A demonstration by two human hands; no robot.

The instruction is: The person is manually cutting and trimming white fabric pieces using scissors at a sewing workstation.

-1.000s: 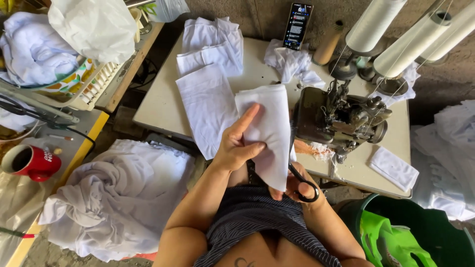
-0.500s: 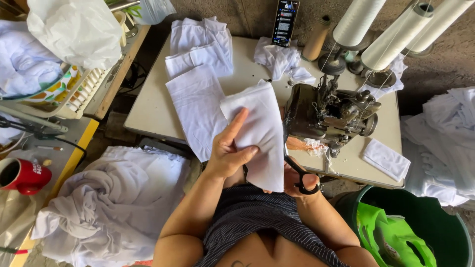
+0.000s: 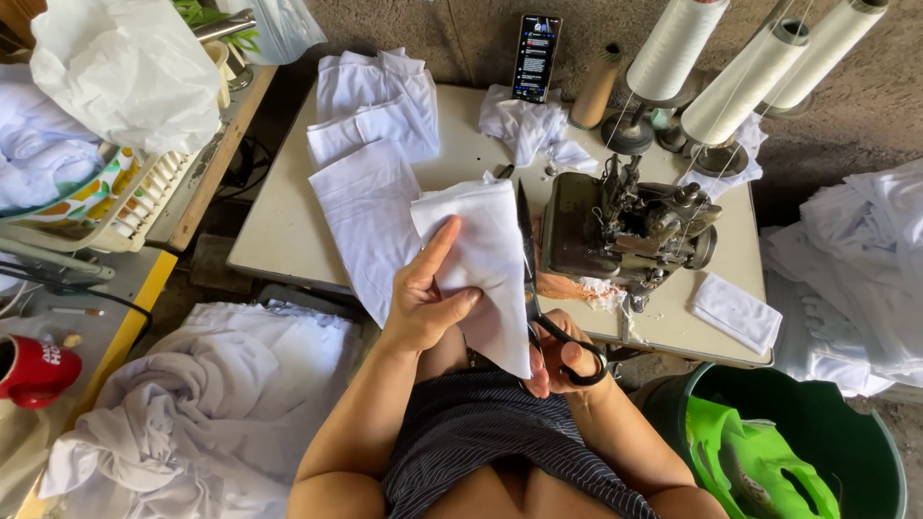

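Holding folded white cloth (image 3: pixel 481 259), left hand (image 3: pixel 423 308), scissors (image 3: pixel 538 308) right hand (image 3: pixel 558 360)

Upright lit phone screen (image 3: pixel 536 56) behind table

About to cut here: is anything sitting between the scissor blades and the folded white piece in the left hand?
Nothing visible. The scissors in the right hand run up along the right edge of the white cloth piece that the left hand pinches; the sewing machine stands farther right.
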